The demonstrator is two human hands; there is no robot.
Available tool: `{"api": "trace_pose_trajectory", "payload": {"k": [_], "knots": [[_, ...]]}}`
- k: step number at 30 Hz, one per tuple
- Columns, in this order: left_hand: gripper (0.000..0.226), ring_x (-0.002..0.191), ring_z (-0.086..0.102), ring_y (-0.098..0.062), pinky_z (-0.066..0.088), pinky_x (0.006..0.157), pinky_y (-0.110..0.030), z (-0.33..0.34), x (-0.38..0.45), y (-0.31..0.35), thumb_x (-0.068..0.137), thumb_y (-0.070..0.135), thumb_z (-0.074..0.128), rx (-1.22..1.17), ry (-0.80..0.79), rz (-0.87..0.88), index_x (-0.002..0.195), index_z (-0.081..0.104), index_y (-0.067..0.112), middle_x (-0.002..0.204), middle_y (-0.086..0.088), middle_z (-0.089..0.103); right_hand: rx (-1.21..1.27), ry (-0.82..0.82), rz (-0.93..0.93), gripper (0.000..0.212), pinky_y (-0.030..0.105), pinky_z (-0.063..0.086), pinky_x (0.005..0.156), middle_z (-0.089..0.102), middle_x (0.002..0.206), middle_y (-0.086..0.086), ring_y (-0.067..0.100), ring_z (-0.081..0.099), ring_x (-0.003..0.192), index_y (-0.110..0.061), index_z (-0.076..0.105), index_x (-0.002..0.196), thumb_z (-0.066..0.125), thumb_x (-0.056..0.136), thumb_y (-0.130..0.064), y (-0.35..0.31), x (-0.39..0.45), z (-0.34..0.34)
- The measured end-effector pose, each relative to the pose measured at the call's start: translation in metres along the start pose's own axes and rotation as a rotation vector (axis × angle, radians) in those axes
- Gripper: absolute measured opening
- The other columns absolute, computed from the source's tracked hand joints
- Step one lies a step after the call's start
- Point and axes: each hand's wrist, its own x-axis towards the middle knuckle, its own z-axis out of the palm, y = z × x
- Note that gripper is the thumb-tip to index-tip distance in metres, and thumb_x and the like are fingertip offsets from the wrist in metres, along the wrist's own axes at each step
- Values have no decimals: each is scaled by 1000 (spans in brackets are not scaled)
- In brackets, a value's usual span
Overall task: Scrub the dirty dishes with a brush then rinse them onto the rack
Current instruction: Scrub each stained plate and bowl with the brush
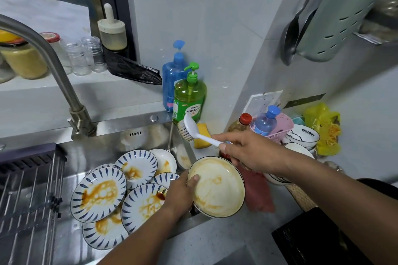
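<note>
Seven dirty dishes sit around the sink (107, 148): six blue-patterned plates (98, 193) piled at about 7 o'clock, and one white bowl (217, 187) at 5 o'clock. One white dish brush (195, 130) is near centre. Two pump bottles stand at 12 o'clock, one blue pump bottle (172, 75) and one green detergent bottle (189, 97). Two clear glass jars (86, 56) are at 10 o'clock. One yellow sponge (203, 135) lies beside the brush. One drying rack (28, 189) lies at 9 o'clock.

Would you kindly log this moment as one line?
left hand: holds stained bowl | right hand: grips brush, raised | plates: dirty in sink
</note>
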Motion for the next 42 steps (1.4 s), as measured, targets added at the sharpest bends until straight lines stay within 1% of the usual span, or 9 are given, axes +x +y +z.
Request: {"api": "trace_pose_trajectory", "payload": {"k": [4,10,15,20,26,32,38,40,42], "knots": [[44,107,65,-24,53,93,-38,5,6,-2,101,50,54,-21,-2,-32,137,60,27,116,-1,72,-3,3,4,36,17,35,45,59,62,-3,3,42,44,-38,57,140,53,104,-33,4,0,0],[85,110,63,-29,53,97,-47,16,18,-17,75,84,37,41,43,-52,144,51,38,119,-8,67,15,-14,20,34,22,38,49,60,65,-2,7,45,50,-42,59,137,53,104,-34,11,2,2],[59,123,53,-35,44,98,-38,21,12,-10,101,60,43,142,85,-28,154,39,35,135,-19,51,26,-15,19,32,28,39,57,61,65,-3,6,45,51,-45,61,133,55,103,-34,17,6,8],[71,127,52,-34,44,105,-41,17,8,-7,97,73,25,207,91,-43,156,30,35,146,-15,43,-3,-21,18,32,31,43,64,64,65,-3,7,50,59,-47,61,132,56,102,-36,19,14,15],[58,137,47,-34,39,108,-40,-37,13,-51,106,50,40,161,188,-213,154,39,18,153,-16,46,-7,-93,-16,31,26,43,53,63,64,-4,1,49,46,-54,59,128,55,103,-36,9,34,28],[41,118,55,-41,47,99,-43,-83,0,-108,103,28,51,166,376,-433,138,50,6,134,-25,49,-16,-159,-42,29,29,43,52,63,64,-5,7,49,49,-58,59,123,54,103,-37,-9,51,50],[38,118,55,-45,49,93,-43,-99,1,-130,96,15,60,56,556,-652,127,48,-4,131,-27,52,-16,-199,-53,32,21,38,48,61,64,-4,-1,46,43,-46,61,132,54,104,-34,-17,69,70],[43,123,58,-39,51,96,-38,-105,7,-138,96,14,60,-41,590,-711,136,51,1,135,-19,58,-19,-213,-58,33,18,37,46,61,64,-3,-1,47,42,-44,61,133,55,103,-33,-20,73,75],[46,131,57,-30,48,104,-36,-113,3,-135,97,16,57,-75,523,-767,143,51,13,140,-9,60,-18,-231,-68,33,17,36,45,61,61,-4,-1,47,43,-41,61,134,55,103,-30,-25,78,81]]}}
